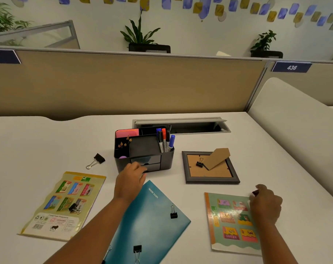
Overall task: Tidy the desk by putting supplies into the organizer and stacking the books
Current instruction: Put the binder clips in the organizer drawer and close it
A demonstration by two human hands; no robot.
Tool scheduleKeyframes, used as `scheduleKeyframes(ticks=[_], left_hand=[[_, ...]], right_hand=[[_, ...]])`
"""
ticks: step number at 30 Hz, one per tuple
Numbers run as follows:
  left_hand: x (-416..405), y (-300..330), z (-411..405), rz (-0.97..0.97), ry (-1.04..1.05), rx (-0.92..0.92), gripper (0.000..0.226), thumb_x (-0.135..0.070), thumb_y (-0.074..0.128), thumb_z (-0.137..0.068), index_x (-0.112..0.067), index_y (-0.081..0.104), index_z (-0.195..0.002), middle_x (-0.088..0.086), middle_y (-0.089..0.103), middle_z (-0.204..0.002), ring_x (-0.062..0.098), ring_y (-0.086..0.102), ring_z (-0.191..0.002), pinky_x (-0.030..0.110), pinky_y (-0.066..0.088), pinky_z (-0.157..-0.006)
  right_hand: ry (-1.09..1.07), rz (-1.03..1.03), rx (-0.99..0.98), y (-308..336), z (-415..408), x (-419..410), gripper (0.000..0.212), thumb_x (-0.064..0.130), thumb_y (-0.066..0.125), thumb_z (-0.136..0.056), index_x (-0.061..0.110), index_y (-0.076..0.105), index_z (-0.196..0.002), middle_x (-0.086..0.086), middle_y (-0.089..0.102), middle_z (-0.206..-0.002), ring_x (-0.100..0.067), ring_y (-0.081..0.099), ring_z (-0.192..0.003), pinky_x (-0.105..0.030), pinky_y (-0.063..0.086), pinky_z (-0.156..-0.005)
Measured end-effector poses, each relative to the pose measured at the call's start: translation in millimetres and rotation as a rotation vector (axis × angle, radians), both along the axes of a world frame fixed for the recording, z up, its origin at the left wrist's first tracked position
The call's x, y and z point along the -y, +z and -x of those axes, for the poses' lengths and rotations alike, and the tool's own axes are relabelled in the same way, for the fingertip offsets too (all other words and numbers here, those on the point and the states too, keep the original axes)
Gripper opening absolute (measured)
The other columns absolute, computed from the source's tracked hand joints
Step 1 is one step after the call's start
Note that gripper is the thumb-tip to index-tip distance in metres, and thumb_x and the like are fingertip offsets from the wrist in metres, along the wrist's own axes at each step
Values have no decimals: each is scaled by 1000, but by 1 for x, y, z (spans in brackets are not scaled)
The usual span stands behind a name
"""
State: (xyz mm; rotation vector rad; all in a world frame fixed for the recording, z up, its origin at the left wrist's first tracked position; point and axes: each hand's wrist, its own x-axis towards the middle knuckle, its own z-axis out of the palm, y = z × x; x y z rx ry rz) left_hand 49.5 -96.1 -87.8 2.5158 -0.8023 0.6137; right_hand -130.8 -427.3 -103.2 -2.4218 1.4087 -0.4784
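Observation:
A black desk organizer [162, 159] stands mid-desk and holds markers [164, 140], pink notes and pencils. My left hand [130, 180] reaches to its lower front drawer [152, 166], fingertips at the drawer face; its grip is hidden. My right hand [264, 204] rests on the right edge of a green picture book [228, 221], and its curled fingers pinch a small dark thing [255, 192]. A teal notebook [152, 220] lies between my arms with two binder clips [173, 213] on it. On the left is a yellow book [63, 204] with one clip on it.
A loose binder clip [97, 160] lies left of the organizer. A face-down picture frame [226, 177] with a clip [199, 163] on it sits to the right. An open cable tray [181, 125] is behind. A partition wall closes the back, and a pale chair back stands at the right.

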Motion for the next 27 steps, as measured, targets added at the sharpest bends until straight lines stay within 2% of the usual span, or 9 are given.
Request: scheduleKeyframes(ticks=[2, 5, 8, 10, 16, 18, 21, 25, 27], left_hand=[[9, 0, 4, 50, 56, -128, 15, -11, 75, -75, -13, 74, -90, 3, 69, -83, 25, 67, -72, 30, 53, -53], [27, 5, 12, 439, 265, -636, 15, -17, 59, -89, -22, 69, -80, 7, 64, -81, 25, 61, -71, 37, 52, -70], [41, 8, 12, 964, 437, -1027, 13, -17, 57, -90, -11, 68, -90, 8, 59, -71, 16, 46, -52, 27, 46, -51], [47, 12, 10, 1176, 460, -1165, 9, -16, 58, -90, -11, 64, -94, 4, 51, -65, 13, 40, -49, 18, 38, -40], [59, 18, 7, 1478, 481, -1304, 7, -18, 60, -89, -12, 59, -84, 1, 47, -67, 12, 38, -52, 9, 36, -30], [60, 18, 6, 1524, 495, -1323, 16, -17, 60, -88, -15, 56, -73, 1, 47, -68, 11, 39, -54, 14, 39, -36], [61, 20, 7, 1601, 508, -1348, 18, -16, 61, -87, -15, 54, -71, 1, 46, -70, 12, 39, -58, 20, 36, -48], [61, 17, 14, 1646, 460, -1388, 13, -13, 51, -90, -17, 60, -82, 1, 44, -68, 11, 36, -57, 13, 37, -37], [59, 14, 22, 1651, 403, -1409, 22, -10, 44, -90, -18, 62, -101, 0, 42, -68, 10, 34, -57, 17, 35, -45]], right_hand=[[33, -43, -57, 1, -1, 1, 40, 8, 51, -88, 11, 48, -128, -24, 54, -124, -45, 43, -111, -51, 42, -88], [112, -75, -191, 2, -5, 1, 39, 7, 36, -93, 14, 48, -130, -17, 52, -128, -37, 41, -116, -46, 42, -91], [140, -25, -252, 5, -11, -2, 38, 0, 35, -91, 8, 54, -123, -19, 56, -118, -35, 46, -111, -43, 45, -86], [148, -9, -252, 7, -15, -2, 34, -4, 38, -88, 3, 59, -114, -21, 58, -110, -36, 51, -104, -41, 47, -82], [263, 9, -262, 13, -27, 2, 23, -1, 54, -81, 4, 67, -99, -18, 63, -97, -33, 60, -88, -34, 49, -72], [284, 31, -243, 14, -30, 1, 22, -1, 56, -81, 4, 68, -98, -18, 63, -93, -32, 61, -83, -32, 48, -67], [337, 64, -185, 16, -36, -5, 20, -5, 54, -81, 1, 69, -93, -19, 62, -86, -29, 56, -71, -28, 40, -59], [427, 66, -31, 27, -50, -31, 14, -1, 60, -80, 1, 70, -89, -18, 64, -84, -29, 57, -69, -25, 36, -58], [468, 30, 63, 35, -59, -50, 16, 1, 65, -78, 2, 70, -93, -19, 67, -91, -30, 60, -77, -24, 38, -64]])
